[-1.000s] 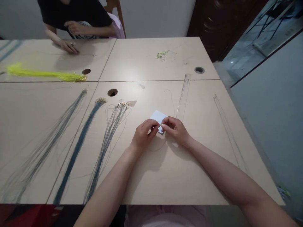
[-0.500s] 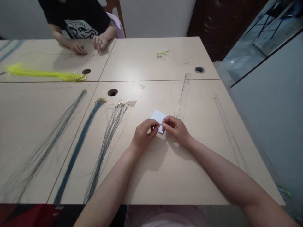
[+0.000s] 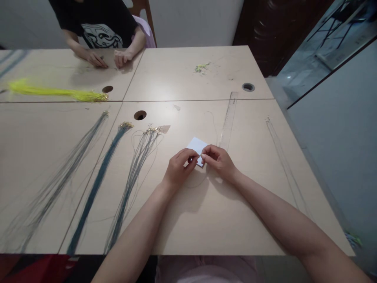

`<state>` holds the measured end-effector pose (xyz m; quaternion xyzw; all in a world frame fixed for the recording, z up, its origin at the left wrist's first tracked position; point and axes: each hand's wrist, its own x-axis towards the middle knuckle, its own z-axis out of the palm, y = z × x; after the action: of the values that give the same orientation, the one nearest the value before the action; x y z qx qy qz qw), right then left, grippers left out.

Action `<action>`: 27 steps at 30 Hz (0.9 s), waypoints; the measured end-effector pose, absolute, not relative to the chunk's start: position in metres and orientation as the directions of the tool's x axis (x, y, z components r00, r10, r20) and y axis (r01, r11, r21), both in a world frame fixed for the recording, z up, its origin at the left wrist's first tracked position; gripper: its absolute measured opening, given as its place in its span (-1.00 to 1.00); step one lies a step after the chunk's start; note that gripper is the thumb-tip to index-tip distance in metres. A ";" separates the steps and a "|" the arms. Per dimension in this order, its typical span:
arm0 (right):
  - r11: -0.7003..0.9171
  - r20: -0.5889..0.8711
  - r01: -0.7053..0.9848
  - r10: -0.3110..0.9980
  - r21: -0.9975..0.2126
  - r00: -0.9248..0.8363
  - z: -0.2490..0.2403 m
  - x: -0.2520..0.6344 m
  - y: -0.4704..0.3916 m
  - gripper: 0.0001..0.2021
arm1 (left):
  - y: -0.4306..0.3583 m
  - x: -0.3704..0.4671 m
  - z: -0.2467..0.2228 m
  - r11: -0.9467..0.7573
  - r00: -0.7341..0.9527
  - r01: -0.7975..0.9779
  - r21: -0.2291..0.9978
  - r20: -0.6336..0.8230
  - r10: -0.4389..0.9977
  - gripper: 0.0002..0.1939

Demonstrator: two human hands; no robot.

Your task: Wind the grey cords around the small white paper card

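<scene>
My left hand (image 3: 182,163) and my right hand (image 3: 218,160) meet fingertip to fingertip over a small white card (image 3: 196,144) on the table. Both pinch a thin cord whose end is too small to make out between the fingers. A loop of the cord (image 3: 198,185) hangs below the hands onto the wood. Just beyond my right hand lies a clear ruler (image 3: 228,120). To the left of my hands is a grey cord bundle (image 3: 134,173) with metal clasps at its top.
Farther left lie a dark blue cord bundle (image 3: 98,184), another grey bundle (image 3: 70,165) and a yellow bundle (image 3: 59,92). Two thin cords (image 3: 281,153) rest at the right. Green scraps (image 3: 202,68) lie at the back. A person (image 3: 100,35) in black sits across the table (image 3: 253,220).
My hands have hardly moved. Across the table, the person's hand nearer the table's middle has shifted slightly left and down onto the surface.
</scene>
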<state>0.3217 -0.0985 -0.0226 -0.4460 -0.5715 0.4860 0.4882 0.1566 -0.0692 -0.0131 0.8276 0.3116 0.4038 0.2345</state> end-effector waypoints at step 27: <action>0.129 0.121 0.081 0.988 -0.988 -0.099 -0.022 0.321 -0.099 -0.89 | -0.070 0.157 -0.013 -0.691 0.449 0.345 0.636 0.534 0.716 -0.96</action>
<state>0.3214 -0.0986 -0.0223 -0.4648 -0.5747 0.4684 0.4840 0.1573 -0.0704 -0.0132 0.8211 0.3229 0.4136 0.2246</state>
